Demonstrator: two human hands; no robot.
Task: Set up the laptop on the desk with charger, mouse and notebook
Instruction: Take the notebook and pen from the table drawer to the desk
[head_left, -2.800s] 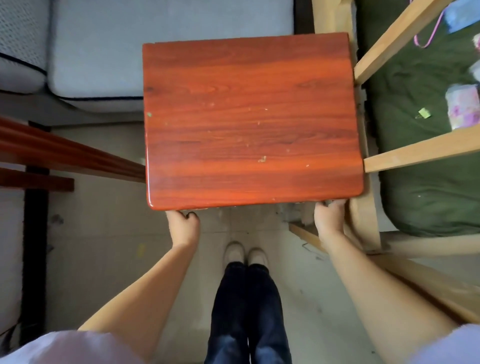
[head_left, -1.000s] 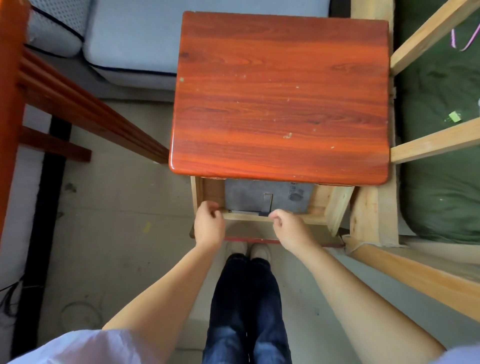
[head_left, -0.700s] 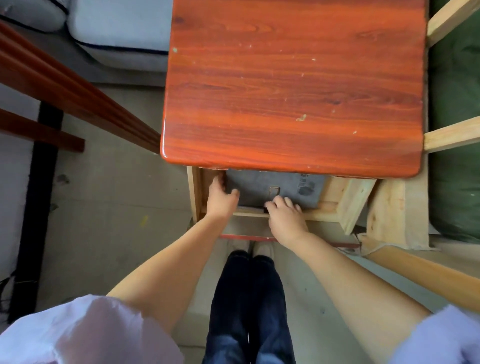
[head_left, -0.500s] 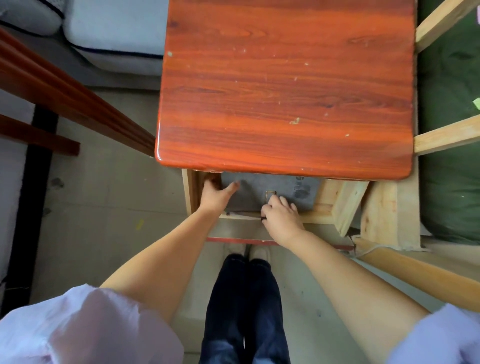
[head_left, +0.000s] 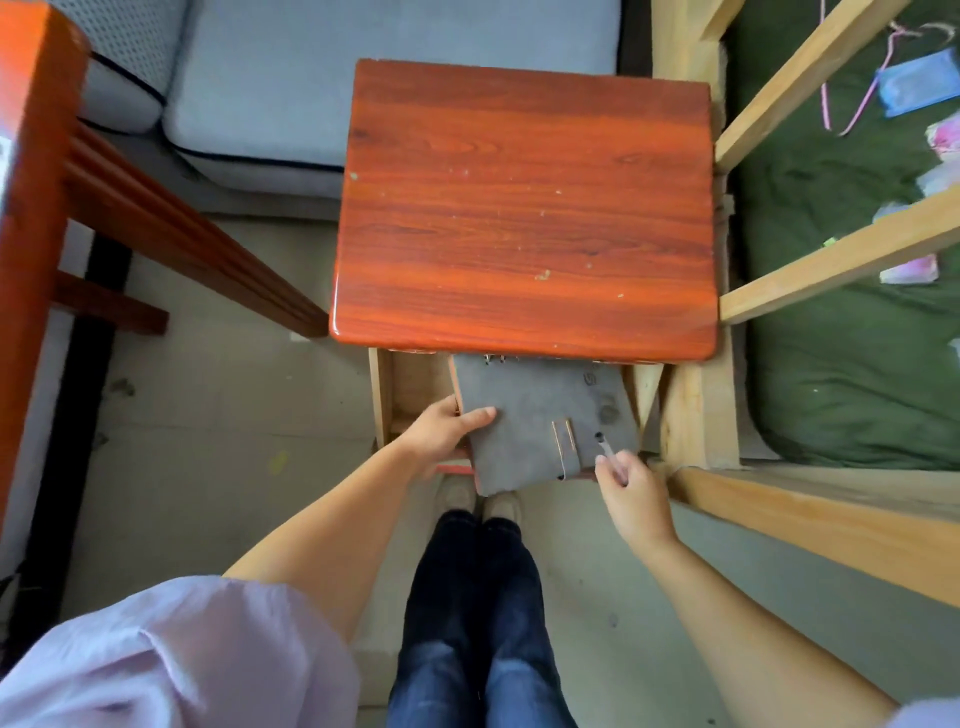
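Notebook (head_left: 540, 415), grey, half under desk (head_left: 524, 208); left hand (head_left: 447, 428) grips its edge, right hand (head_left: 631, 491) pinches pen (head_left: 605, 449).

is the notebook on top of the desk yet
No, the grey notebook is half out of the drawer under the desk, gripped by the left hand, and the desktop is bare.

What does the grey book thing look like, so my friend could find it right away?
Find the shiny red-brown wooden desk top in the middle. Just below its near edge, a flat grey felt-covered notebook sticks out of the pale wooden drawer, held by the left hand. It is the only soft grey thing among the wood, with a small stitched loop on its cover.
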